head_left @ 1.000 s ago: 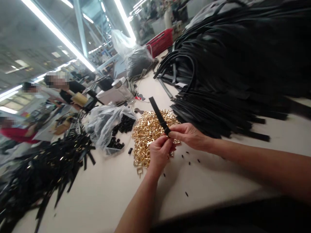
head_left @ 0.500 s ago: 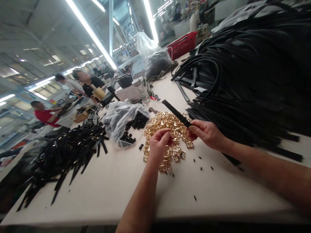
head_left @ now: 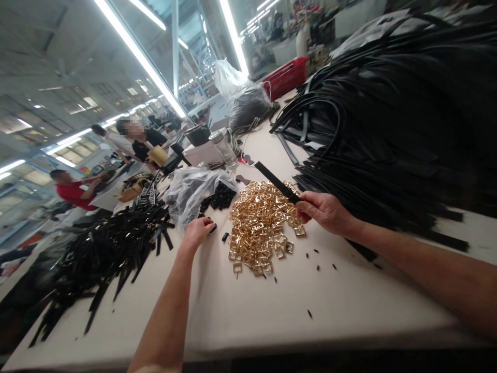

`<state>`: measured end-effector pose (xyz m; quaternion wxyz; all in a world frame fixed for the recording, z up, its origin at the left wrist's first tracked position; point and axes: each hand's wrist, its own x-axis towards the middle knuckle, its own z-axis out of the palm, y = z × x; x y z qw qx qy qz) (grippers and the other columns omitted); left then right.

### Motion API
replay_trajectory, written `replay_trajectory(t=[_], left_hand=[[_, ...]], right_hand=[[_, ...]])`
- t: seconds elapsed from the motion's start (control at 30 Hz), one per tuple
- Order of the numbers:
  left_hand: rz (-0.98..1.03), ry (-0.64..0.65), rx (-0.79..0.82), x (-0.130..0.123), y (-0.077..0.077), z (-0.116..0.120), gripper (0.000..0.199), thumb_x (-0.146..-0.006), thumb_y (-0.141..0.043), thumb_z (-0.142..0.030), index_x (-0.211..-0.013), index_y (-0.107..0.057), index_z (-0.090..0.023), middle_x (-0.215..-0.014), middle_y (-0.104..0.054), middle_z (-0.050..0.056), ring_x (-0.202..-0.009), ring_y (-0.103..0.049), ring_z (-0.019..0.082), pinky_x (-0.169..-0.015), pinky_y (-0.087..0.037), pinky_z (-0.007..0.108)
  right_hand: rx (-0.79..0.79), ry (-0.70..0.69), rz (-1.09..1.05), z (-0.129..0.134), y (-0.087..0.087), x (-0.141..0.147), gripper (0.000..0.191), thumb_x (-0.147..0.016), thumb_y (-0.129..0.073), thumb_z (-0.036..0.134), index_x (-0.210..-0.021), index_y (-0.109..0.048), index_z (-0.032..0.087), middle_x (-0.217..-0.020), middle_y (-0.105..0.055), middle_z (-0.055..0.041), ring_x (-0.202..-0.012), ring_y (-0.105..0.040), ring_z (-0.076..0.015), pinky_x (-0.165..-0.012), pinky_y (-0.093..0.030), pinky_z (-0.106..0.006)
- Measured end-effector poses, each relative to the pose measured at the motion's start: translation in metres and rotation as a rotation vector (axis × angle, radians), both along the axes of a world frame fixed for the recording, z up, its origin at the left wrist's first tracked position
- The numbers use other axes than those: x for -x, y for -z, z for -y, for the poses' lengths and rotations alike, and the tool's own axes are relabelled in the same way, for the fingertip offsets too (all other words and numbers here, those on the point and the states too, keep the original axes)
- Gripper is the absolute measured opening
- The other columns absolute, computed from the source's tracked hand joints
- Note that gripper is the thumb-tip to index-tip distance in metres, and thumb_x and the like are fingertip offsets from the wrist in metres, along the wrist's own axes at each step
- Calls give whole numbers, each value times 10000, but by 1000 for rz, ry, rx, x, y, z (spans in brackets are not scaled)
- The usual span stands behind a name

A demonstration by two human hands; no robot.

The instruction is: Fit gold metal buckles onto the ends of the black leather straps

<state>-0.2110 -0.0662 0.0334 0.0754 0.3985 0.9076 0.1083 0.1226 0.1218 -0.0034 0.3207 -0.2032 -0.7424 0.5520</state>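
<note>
Gripped in my right hand [head_left: 324,211] is a black strap [head_left: 276,181], which slants up and left above a heap of gold-coloured buckles [head_left: 258,223]. My left hand [head_left: 197,233] is at the front of a pile of small black loops [head_left: 220,197], its fingers closed on one small black loop [head_left: 213,228]. A single black loop [head_left: 225,237] lies between that hand and the buckles. Some of the pile is covered by a clear plastic bag [head_left: 186,189].
Finished-looking black straps [head_left: 116,243] are heaped at the left, and a large mass of long black strips [head_left: 388,114] fills the right. Further back stand a glass jar [head_left: 224,147], a filled plastic bag [head_left: 246,101] and a red basket [head_left: 287,77]. Several people work beyond.
My left hand has moved left from above the buckles to the black loops. The right hand still holds the strap in nearly the same place.
</note>
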Motion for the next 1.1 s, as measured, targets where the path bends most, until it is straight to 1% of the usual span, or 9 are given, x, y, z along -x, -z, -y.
replay_trajectory(t=[0.23,0.37,0.53,0.67,0.77,0.83,0.97,1.03,1.1], left_hand=[[-85,43,157,-1,7,0,223,-742,-612,-241,-908,-761,-230,-939,-745,57,-886,-653,235,-762,-436,290],[-133,42,174,-7,7,-2,229,-684,-605,-170,-845,-758,-229,-921,-733,70,-910,-641,257,-776,-442,306],[-138,57,34,-11,5,0,162,-669,-596,-149,-722,-727,-228,-986,-702,62,-938,-625,253,-847,-443,327],[-72,-14,-205,-6,-4,4,172,-741,-561,-220,-845,-696,-198,-1038,-679,86,-933,-640,241,-901,-462,364],[68,-58,-371,-18,-7,-1,277,-811,-468,-277,-1002,-626,-153,-964,-692,101,-837,-684,210,-791,-533,347],[232,-54,-501,-40,-6,-10,315,-822,-477,-337,-1039,-593,-141,-957,-698,98,-806,-698,184,-732,-552,302],[908,-90,-889,-105,2,-34,362,-612,-764,-313,-903,-643,-135,-845,-708,68,-689,-687,141,-638,-541,211],[1170,-116,-970,-134,9,-45,360,-513,-831,-238,-814,-666,-131,-767,-705,56,-626,-672,129,-586,-530,186],[1298,-132,-1000,-155,17,-53,320,-503,-842,-207,-768,-678,-133,-745,-706,52,-615,-668,124,-565,-526,170]], right_hand=[[-51,-10,29,0,1,0,382,-871,-530,518,-729,-579,167,-649,-640,-25,-526,-602,-107,-530,-512,-231],[-89,-15,40,1,0,-1,362,-880,-521,495,-733,-575,168,-645,-645,-22,-518,-598,-107,-531,-488,-233],[-144,-19,66,0,1,-2,337,-904,-494,449,-757,-583,160,-669,-655,-23,-538,-614,-111,-545,-470,-235],[-151,-21,59,1,1,-2,324,-910,-493,428,-766,-588,154,-678,-655,-22,-538,-606,-107,-549,-460,-233],[-133,-37,55,4,0,-2,313,-913,-491,412,-777,-587,147,-659,-642,-20,-529,-598,-106,-538,-454,-230],[-112,-56,55,6,1,-2,306,-910,-498,414,-808,-592,142,-657,-640,-17,-523,-599,-105,-531,-454,-226],[-48,-104,24,9,5,-1,335,-902,-515,457,-837,-587,137,-681,-660,-24,-507,-609,-102,-492,-447,-211],[-23,-115,20,10,6,0,337,-900,-525,462,-823,-580,138,-677,-662,-23,-494,-609,-100,-474,-440,-203],[-10,-120,32,10,6,0,315,-900,-537,442,-825,-577,138,-672,-661,-18,-487,-607,-96,-467,-435,-197]])
